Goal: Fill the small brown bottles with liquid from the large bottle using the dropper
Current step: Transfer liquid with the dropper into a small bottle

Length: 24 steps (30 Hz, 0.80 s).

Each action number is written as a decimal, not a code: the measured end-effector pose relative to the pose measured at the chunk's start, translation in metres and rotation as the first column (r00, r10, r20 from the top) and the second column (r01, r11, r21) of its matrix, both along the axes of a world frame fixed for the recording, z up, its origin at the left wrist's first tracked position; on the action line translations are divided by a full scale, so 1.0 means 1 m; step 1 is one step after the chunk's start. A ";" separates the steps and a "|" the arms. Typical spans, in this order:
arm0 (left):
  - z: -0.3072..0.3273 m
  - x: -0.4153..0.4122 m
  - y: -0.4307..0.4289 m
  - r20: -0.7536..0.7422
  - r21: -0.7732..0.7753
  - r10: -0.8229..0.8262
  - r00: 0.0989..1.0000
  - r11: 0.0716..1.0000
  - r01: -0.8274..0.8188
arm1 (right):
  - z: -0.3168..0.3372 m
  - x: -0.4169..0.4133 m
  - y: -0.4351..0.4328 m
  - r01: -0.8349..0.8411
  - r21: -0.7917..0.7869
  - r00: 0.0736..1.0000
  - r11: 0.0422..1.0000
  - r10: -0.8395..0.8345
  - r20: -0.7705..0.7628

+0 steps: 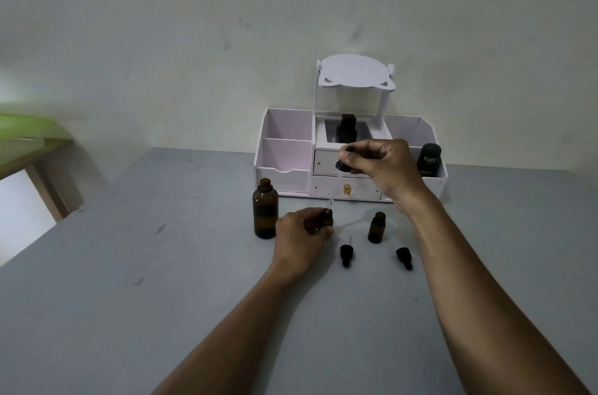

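Right hand (378, 161) fingers pinch the dropper (343, 165) above a small bottle (326, 219) gripped by left hand (302, 237).

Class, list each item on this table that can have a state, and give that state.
large bottle: upright, uncapped
held small bottle: gripped by left hand, open
dropper: pinched by right hand, tip at that bottle's mouth
second small bottle: upright, uncapped
two spare dropper caps: lying flat
organiser drawer: closed
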State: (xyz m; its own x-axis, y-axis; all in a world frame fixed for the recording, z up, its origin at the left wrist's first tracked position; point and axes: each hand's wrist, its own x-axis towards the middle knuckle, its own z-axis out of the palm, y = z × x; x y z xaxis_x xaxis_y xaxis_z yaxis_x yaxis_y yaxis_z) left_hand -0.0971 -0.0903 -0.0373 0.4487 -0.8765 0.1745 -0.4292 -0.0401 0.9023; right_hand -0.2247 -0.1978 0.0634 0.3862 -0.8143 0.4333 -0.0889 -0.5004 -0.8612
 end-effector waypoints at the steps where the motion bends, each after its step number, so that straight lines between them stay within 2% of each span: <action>1: 0.000 0.000 0.000 -0.001 -0.001 -0.002 1.000 1.000 0.002 | 0.000 0.000 0.000 -0.002 -0.013 1.000 1.000 0.001 -0.016; 10: -0.002 0.001 -0.002 -0.014 0.000 0.002 1.000 1.000 -0.002 | -0.003 0.003 0.004 -0.022 -0.115 0.990 0.993 0.005 -0.144; 14: -0.001 0.001 -0.002 -0.005 -0.004 0.005 1.000 1.000 -0.005 | -0.004 0.005 0.007 -0.004 -0.157 0.990 0.988 -0.018 -0.143; 24: -0.004 0.001 -0.002 -0.009 -0.021 0.014 1.000 1.000 -0.014 | -0.001 0.004 0.009 -0.026 -0.118 0.991 0.993 0.010 -0.134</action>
State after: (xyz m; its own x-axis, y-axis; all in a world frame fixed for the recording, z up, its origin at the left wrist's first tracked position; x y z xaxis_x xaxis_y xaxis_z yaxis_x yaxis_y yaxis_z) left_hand -0.0957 -0.0922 -0.0410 0.4627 -0.8662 0.1884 -0.4207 -0.0275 0.9068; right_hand -0.2203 -0.1884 0.0628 0.4608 -0.7525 0.4705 -0.1889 -0.6011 -0.7765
